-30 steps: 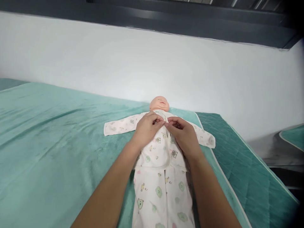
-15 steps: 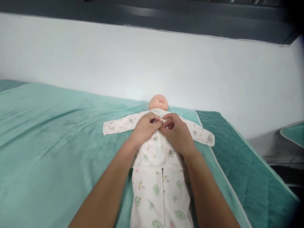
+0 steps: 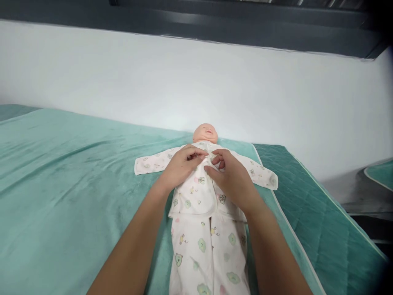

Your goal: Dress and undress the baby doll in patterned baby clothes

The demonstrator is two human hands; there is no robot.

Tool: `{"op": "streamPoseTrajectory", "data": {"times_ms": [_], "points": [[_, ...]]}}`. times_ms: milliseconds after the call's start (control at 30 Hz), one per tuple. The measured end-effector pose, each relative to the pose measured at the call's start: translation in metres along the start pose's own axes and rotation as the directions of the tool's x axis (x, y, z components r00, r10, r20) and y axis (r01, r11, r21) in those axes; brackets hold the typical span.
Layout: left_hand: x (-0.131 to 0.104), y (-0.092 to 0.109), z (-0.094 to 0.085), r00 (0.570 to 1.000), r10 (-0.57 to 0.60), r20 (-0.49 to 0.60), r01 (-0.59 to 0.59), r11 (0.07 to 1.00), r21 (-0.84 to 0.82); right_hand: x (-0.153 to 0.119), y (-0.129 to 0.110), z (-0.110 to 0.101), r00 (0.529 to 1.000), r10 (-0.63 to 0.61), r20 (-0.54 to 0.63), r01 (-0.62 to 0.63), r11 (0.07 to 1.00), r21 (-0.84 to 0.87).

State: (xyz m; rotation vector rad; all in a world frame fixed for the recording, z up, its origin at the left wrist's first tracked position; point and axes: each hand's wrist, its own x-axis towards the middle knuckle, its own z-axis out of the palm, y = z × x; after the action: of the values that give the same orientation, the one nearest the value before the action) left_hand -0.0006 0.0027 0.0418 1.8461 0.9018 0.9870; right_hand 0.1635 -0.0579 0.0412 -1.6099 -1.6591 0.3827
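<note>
A baby doll [image 3: 205, 133] lies on its back, its head near the wall. It wears a white long-sleeved jacket [image 3: 196, 196] and white trousers [image 3: 199, 254], both printed with small animals and green shapes. Over the left side of the jacket's chest rests my left hand [image 3: 184, 164], its thumb and fingers slightly apart near the front edge. My right hand [image 3: 230, 174] is over the other side, thumb and fingertips apart, with nothing visible between them. The jacket's front edges meet between my two hands.
A light green blanket [image 3: 76, 184] lies under the doll. To the right is a darker green quilted mat [image 3: 322, 213]. Behind stands a white wall [image 3: 184, 82] beneath a dark beam [image 3: 196, 24]. Another green cloth edge [image 3: 380, 174] shows at the far right.
My hands have moved apart from each other at the chest. The fingertips that were pinched together at the jacket's front have loosened from it.
</note>
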Motion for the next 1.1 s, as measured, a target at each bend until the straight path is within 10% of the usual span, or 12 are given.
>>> {"op": "streamPoseTrajectory", "data": {"times_ms": [467, 767, 1100], "points": [[-0.011, 0.016, -0.01, 0.969, 0.036, 0.246, -0.076, 0.985, 0.155, -0.028, -0.023, -0.023, 0.986, 0.089, 0.14, -0.043, 0.953, -0.301], [-0.011, 0.016, -0.007, 0.958, 0.096, 0.27, -0.152, 0.968, 0.198, -0.018, -0.01, -0.042, 0.95, 0.143, 0.277, -0.182, 0.976, 0.119], [-0.015, 0.025, -0.004, 0.957, -0.022, 0.29, 0.04, 0.998, -0.057, -0.022, 0.002, -0.028, 0.944, 0.144, 0.296, -0.296, 0.767, 0.569]]}}
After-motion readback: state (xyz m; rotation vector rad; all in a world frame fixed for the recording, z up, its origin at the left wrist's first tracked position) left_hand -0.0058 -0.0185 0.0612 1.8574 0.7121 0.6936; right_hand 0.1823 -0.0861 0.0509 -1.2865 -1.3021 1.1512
